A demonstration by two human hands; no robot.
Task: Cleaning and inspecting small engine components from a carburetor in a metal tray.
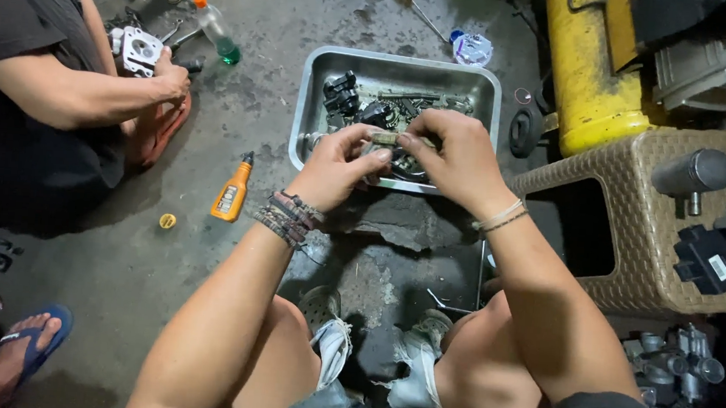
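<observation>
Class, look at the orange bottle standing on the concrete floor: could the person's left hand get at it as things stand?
Probably yes. The orange bottle stands in the open beside the left hand, nothing lying between them; but that hand and the right hand are pinching a small metal part.

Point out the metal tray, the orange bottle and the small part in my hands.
metal tray (316, 90): head view, left wall.
orange bottle (231, 196): head view, body.
small part (385, 137): head view, middle, between fingertips.

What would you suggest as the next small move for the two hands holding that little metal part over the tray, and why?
Probably keep the small metal part low above the steel tray while working it. The left hand and right hand pinch it from both ends directly over the tray, so anything loose should drop among the parts there rather than onto the concrete floor.
</observation>
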